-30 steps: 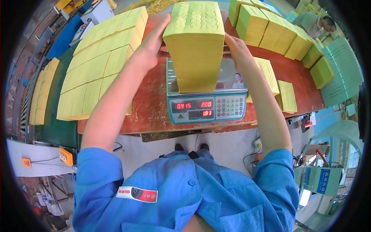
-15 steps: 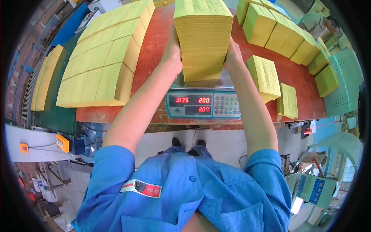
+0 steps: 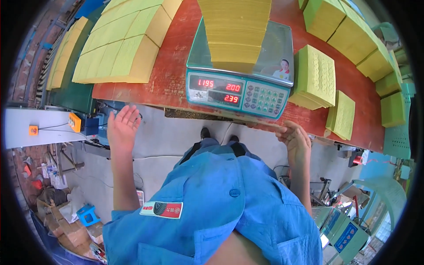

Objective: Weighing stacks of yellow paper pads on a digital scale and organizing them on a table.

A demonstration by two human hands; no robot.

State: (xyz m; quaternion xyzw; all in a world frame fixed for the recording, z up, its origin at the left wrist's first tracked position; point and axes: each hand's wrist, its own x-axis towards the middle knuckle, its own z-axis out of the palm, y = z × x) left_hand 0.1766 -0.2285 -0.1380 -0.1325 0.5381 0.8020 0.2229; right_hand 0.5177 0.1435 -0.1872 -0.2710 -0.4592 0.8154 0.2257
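A tall stack of yellow paper stands on the steel pan of a teal digital scale, whose red digits are lit. Its top runs out of the picture. My left hand is raised off the table's near edge, palm up, fingers stretched and holding nothing. Just below the scale's right front corner is my right hand, its fingers loosely bent and apart, with nothing visible in them. To the right of the scale sits a shorter stack of embossed yellow paper, with a thinner yellow stack beside it.
Rows of yellow paper blocks fill the table's left side. More yellow blocks line the right edge of the red table. A grey panel with orange switch boxes stands at left, and a green machine at lower right.
Both hands have let go of the tall paper stack and drawn back toward me, off the table. The stack now rests free on the scale, and the lit digits have changed. The view has shifted.
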